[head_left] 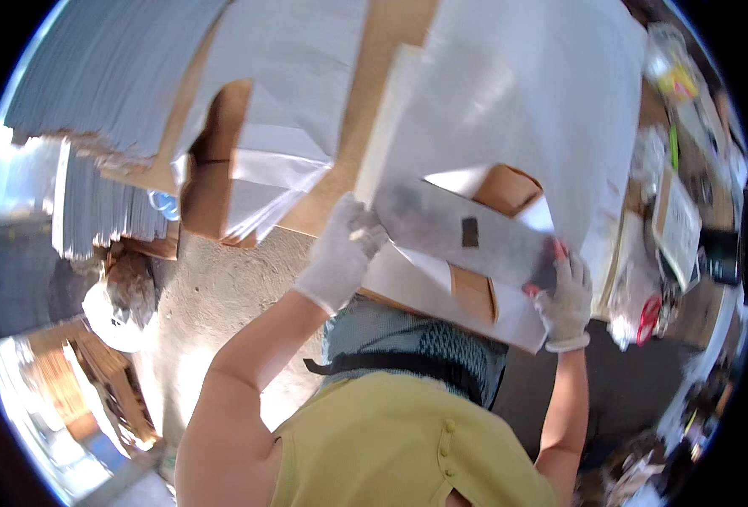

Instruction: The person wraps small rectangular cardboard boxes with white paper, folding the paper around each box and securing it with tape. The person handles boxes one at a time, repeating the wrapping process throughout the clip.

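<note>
A long flat grey plate (429,221) with a small dark patch lies slantwise across a white paper piece with brown inner sides (506,190). My left hand (340,258), in a white glove, has its fingers curled at the plate's left end. At the other end my right hand (566,304), also gloved, closes on the plate; red bits show at its fingertips, and I cannot tell whether they belong to the glove. Folded paper flaps stick out below the plate, toward my body. Large white sheets (551,101) spread beyond it.
Left of my hands lies another folded white-and-brown paper piece (281,169). Tall stacks of grey-white sheets (103,68) fill the far left. Red-handled scissors (648,319), plastic bags and a dark cup (718,255) crowd the right side. Bundled brown cardboard (108,380) sits low at left.
</note>
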### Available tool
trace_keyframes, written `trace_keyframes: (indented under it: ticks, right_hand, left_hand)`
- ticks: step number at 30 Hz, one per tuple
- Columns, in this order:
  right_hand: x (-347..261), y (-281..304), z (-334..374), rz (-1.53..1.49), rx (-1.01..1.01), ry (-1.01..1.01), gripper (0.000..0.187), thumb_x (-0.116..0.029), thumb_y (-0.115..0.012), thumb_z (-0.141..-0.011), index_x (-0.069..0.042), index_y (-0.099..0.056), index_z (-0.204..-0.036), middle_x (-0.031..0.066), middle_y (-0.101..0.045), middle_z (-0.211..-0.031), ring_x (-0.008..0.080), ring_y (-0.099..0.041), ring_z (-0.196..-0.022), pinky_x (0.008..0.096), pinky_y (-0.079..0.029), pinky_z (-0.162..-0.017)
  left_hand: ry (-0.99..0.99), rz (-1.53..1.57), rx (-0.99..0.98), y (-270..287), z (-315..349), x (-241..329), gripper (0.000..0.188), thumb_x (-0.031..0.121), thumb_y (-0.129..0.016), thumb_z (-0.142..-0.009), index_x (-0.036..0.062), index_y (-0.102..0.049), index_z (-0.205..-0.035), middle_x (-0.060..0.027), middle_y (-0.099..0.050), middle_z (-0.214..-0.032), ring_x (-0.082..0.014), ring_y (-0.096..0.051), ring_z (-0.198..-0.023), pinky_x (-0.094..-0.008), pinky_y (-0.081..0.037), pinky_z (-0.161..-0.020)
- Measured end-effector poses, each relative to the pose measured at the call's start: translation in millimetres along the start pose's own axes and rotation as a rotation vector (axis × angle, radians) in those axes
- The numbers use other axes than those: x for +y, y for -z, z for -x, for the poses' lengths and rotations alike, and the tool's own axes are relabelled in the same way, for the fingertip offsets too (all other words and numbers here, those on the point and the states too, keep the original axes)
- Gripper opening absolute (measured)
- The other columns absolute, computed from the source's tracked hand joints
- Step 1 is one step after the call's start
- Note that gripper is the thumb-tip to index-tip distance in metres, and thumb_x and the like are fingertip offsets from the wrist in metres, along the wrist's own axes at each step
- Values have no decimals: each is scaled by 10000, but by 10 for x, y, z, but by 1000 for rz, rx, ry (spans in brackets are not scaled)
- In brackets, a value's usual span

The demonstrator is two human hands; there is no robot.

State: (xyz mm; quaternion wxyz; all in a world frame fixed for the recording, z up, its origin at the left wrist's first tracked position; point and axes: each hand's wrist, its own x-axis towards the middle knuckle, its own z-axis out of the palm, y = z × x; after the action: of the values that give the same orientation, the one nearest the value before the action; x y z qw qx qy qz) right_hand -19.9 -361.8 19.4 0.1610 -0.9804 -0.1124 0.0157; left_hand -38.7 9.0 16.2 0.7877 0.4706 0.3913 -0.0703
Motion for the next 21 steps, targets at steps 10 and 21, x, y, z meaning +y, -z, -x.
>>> trace_keyframes:
  ticks: [10, 21]
  right_hand:
    - [1171, -36, -429, -999, 375, -366, 352, -128, -612, -1050, 57, -615, -1349, 75, -671, -1245, 164, -638, -1110, 309, -519, -966]
    - [847, 189, -219, -396, 340, -265, 439, -15, -628, -983, -7, -571, -1418, 133, -630, -1345, 257, -612, -1220, 374, -481, -1041]
  left_hand:
    - [-892, -533, 269, 207, -464, 810, 154, 169, -674, -996, 56, -766, -1048, -124, -759, -958, -170, -722, -895, -381, -599, -737]
    - [-767, -796, 904, 2402, -967, 2585, 495, 436, -641, -982, -38, -746, -1078, -209, -760, -985, -300, -710, -877, -430, -536, -819]
